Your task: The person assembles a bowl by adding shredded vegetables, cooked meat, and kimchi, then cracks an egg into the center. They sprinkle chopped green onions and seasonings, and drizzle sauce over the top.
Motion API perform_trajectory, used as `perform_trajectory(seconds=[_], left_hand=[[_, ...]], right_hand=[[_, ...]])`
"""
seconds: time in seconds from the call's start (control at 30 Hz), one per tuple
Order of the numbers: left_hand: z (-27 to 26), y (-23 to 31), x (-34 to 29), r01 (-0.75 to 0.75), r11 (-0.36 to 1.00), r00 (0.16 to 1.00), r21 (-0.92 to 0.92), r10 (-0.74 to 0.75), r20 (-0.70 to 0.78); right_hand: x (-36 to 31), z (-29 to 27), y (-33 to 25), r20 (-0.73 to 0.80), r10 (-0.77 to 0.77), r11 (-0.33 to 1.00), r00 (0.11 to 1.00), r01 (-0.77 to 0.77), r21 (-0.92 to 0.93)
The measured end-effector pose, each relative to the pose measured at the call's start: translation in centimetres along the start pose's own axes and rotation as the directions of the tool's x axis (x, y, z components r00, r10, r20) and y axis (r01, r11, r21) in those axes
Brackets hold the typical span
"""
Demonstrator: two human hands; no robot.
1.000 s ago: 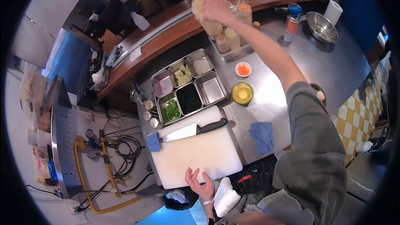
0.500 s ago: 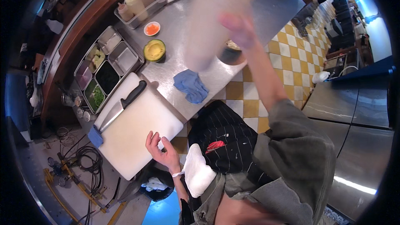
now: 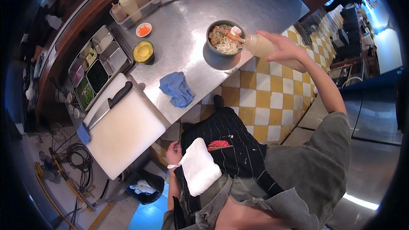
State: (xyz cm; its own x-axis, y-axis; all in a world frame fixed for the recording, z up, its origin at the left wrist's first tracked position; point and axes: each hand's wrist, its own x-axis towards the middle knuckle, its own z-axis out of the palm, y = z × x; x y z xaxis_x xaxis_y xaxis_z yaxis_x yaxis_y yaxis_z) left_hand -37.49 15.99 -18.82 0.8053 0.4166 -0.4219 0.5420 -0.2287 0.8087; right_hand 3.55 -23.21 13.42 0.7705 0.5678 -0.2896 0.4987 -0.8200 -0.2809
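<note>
My right hand (image 3: 285,50) is wrapped round a squeeze bottle (image 3: 260,45) with pale contents, tilted on its side. Its nozzle points left over the rim of a dark bowl (image 3: 211,47). Inside the bowl lie noodle-like white strands, chopped greens, orange-brown pieces and a white dollop touching the nozzle's area. My left hand (image 3: 174,152) hangs low beside the striped black apron (image 3: 221,132), its fingers loosely curled with nothing seen in them. A white cloth (image 3: 199,167) lies against the apron, near that wrist.
On the steel counter (image 3: 183,21) are a crumpled blue cloth (image 3: 177,88), half an avocado (image 3: 143,52), a small orange-filled dish (image 3: 143,30) and a bin of sauce bottles (image 3: 130,6). A knife (image 3: 111,102) rests on the white cutting board (image 3: 123,132), beside a divided steel tray (image 3: 111,55).
My right hand has swung the bottle from upright above the counter to a tilt over the bowl. My left hand has dropped from the board's edge to my side, its fingers curling in.
</note>
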Motion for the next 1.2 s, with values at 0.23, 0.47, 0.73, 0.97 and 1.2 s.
perform_trajectory(seconds=[0.23,0.47,0.73,0.97,1.2], left_hand=[[4.2,-20.5,-3.5,0.268,0.829,0.906,-0.491,-0.391,-0.166],[10.7,-14.6,-2.3,0.398,0.87,0.903,-0.291,-0.428,-0.044],[10.5,-5.7,0.9,0.324,0.94,0.937,-0.104,-0.334,-0.106],[8.4,-11.5,-0.2,0.331,0.836,0.897,-0.438,-0.423,-0.13],[8.2,-15.5,-0.9,0.4,0.652,0.878,-0.644,-0.474,0.065]], right_hand=[[4.3,-1.8,-1.5,0.084,-0.204,0.931,0.975,0.22,-0.29],[6.7,-3.7,-1.8,0.159,-0.42,0.667,0.894,0.422,-0.614],[7.3,-3.9,-4.4,0.264,-0.421,0.484,0.868,0.461,-0.744],[8.5,-3.7,-6.9,0.294,-0.41,0.41,0.863,0.462,-0.786],[9.4,-3.8,-7.5,0.278,-0.441,0.367,0.853,0.455,-0.811]])
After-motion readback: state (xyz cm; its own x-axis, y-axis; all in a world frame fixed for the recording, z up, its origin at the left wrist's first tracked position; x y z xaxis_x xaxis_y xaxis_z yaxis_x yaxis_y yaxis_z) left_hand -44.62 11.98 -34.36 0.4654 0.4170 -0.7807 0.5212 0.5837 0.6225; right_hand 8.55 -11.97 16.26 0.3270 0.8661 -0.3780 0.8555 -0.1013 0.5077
